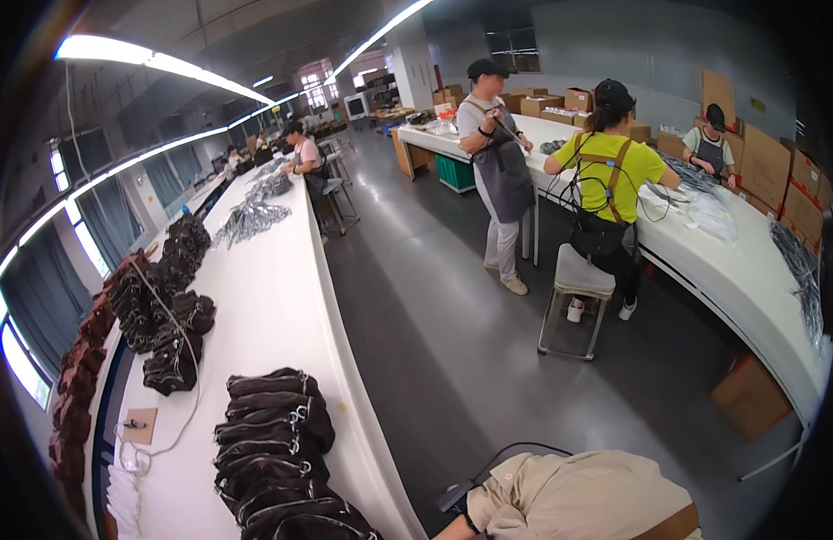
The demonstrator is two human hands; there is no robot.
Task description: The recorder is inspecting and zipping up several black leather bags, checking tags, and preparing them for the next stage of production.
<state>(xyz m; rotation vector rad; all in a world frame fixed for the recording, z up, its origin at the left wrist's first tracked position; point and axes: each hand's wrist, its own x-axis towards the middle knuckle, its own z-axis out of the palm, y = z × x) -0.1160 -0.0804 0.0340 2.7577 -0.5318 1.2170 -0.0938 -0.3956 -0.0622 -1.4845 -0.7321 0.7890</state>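
Observation:
Neither of my hands shows in the picture. At the bottom edge a beige sleeve (524,489) ends in a bare forearm (455,530) with a dark band, its hand cut off by the frame. Left of it, a row of dark brown fabric bags (275,418) with zippers and metal rings stands packed together on a long white table (281,304). Farther along lie more dark bags (163,290). A pale cable (190,354) runs over them and down to the tabletop. Close to it, a small dark object (134,424) rests on a cardboard piece (145,435).
Reddish-brown bags (79,378) line the far left. Plastic-wrapped goods (254,219) lie up the table. Across the grey aisle (416,297), a stool (578,290) stands behind a person in yellow (609,175) at a second white table (720,260). Other people and cardboard boxes (760,162) surround it.

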